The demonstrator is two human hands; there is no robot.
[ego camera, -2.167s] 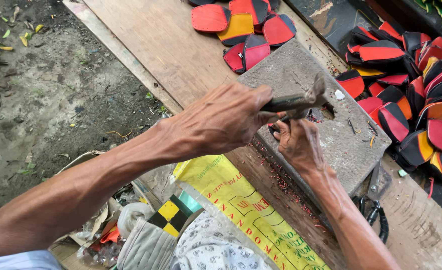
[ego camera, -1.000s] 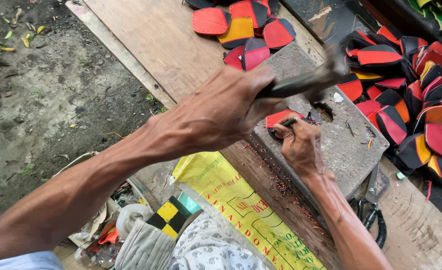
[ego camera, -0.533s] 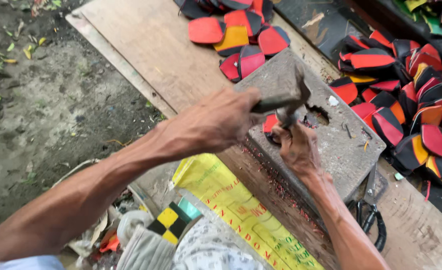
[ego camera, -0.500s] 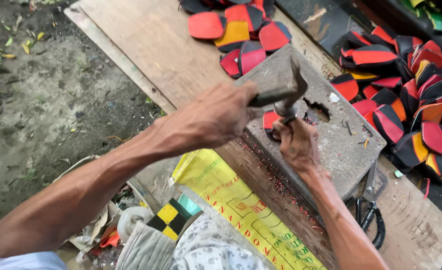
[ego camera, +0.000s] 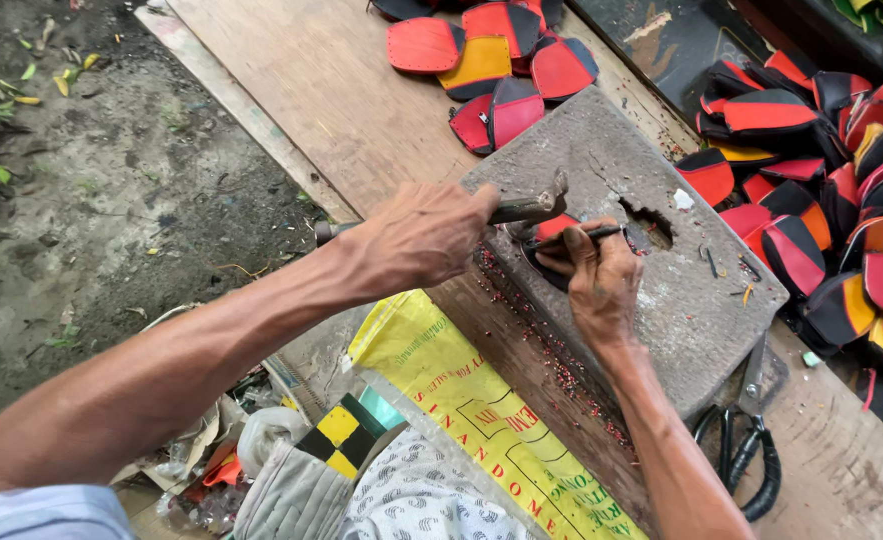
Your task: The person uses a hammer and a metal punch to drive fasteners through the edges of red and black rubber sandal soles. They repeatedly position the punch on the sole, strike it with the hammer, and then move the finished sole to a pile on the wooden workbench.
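My right fingers (ego camera: 583,262) pinch thin punch (ego camera: 583,236) over red-black piece (ego camera: 551,232) on stone block (ego camera: 661,290). Left hand (ego camera: 423,232) clenched round hammer (ego camera: 531,205), head at punch's 10 o'clock. Risk: glancing blow hits my knuckles; punch skids, piece shifts. Scissors (ego camera: 746,440) at block's 5 o'clock.

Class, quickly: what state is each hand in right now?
Left hand: closed around the grey metal hammer.
Right hand: closed on a thin dark punch tool, pressing a red-and-black leather piece.

yellow woven sack (ego camera: 461,400) | red print | bottom centre, under forearms
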